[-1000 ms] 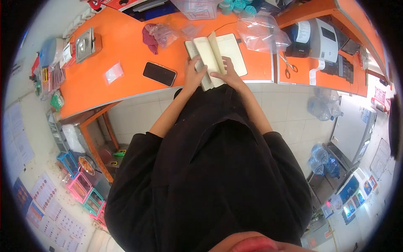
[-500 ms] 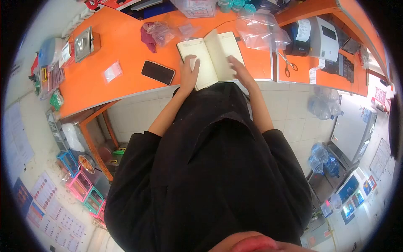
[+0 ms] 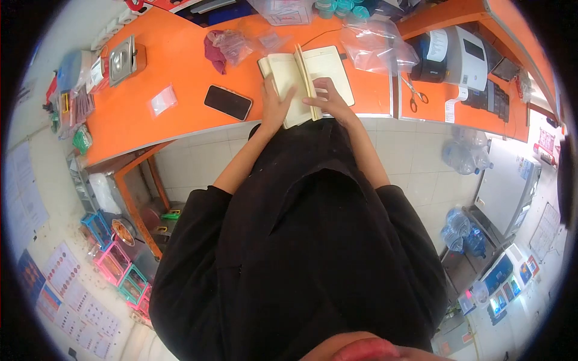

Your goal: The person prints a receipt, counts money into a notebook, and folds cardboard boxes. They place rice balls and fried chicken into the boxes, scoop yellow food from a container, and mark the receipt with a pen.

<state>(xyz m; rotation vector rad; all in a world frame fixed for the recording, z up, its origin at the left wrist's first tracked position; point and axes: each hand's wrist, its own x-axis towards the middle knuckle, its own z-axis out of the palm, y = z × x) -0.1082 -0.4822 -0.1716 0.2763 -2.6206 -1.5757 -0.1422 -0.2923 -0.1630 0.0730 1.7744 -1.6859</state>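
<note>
An open notebook (image 3: 325, 63) with cream pages lies at the front edge of the orange table. A sheaf of its pages (image 3: 301, 69) stands nearly upright at the middle. My right hand (image 3: 330, 101) pinches this sheaf near its lower end, thumb on the left side and fingers bent on the right. On the left page rests my left hand (image 3: 276, 107), fingers along the outer edge and thumb spread out, slightly blurred. Left of that hand lies a dark-screened phone (image 3: 228, 103).
Scissors (image 3: 413, 93) and a label printer (image 3: 466, 57) are on the right. Clear plastic bags (image 3: 376, 45) lie behind the notebook. A small clear packet (image 3: 163, 100), a maroon cloth (image 3: 214, 51) and a metal container (image 3: 123, 62) are on the left of the table (image 3: 186, 66).
My right hand has moved left and closed on a thicker sheaf of pages, where a loosely raised page stood before. My left thumb has swung across the left page.
</note>
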